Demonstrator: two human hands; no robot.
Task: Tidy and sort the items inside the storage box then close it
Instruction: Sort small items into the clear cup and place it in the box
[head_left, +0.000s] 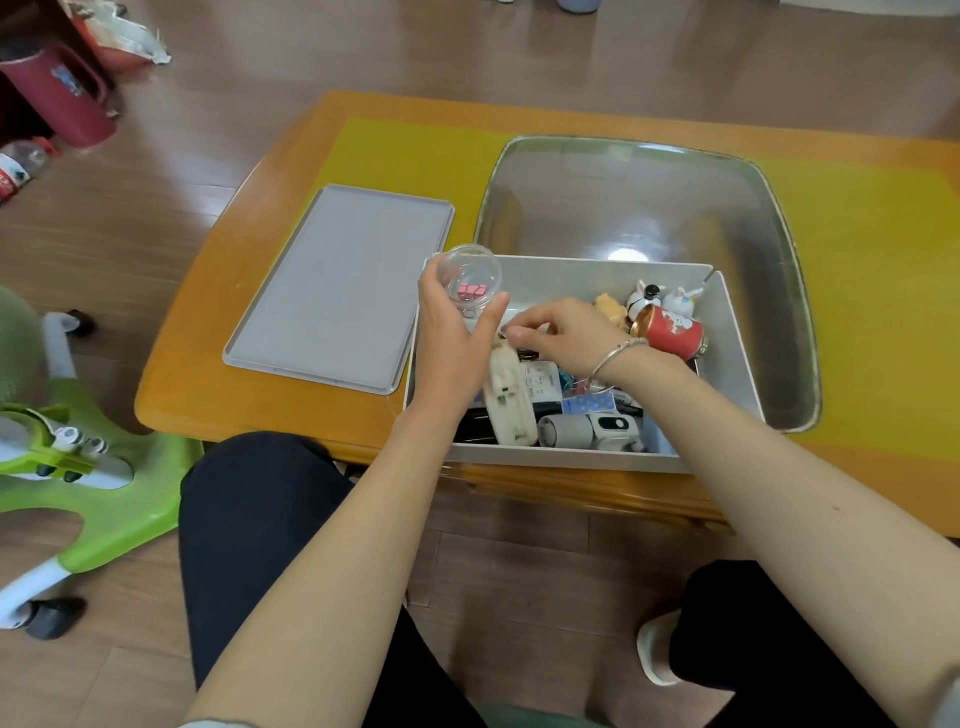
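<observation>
- Hands: my left hand (457, 332) holds a small clear jar (469, 278) at the far-left corner of the storage box (737, 358), fingers wrapped round its wall. My right hand (561, 332) reaches into the box with fingertips pinched together on something small; I cannot tell what it is.
- Location: the storage box sits at the near edge of the surface (218, 332), slightly overhanging it. Its grey lid (343, 286) lies flat just to the left, off the box.
- Risk, spill: the jar is open at the top and tilted. A few pink clips (470, 292) rest inside; further tilt would likely tip them out.
- Risk, drop: the pinched item is small. A loose pinch during transfer could let it fall back into the clutter.
- Risk, knock: my right wrist, wearing a metal bracelet (618, 353), lies just beside a red can (670, 330) lying on its side. Withdrawing carelessly could roll it against the white rabbit figurines (685, 299).
- Risk, box shift: leaning on the near wall could slide the box off the edge.
- Materials: the jar is thin, transparent and round; the box and lid are matte grey with rounded corners.
- Behind the box, a large metal tray (649, 208) is shiny with a curved rim.
- Near contents include a cream case (511, 400) and a grey cylindrical gadget (571, 430).
</observation>
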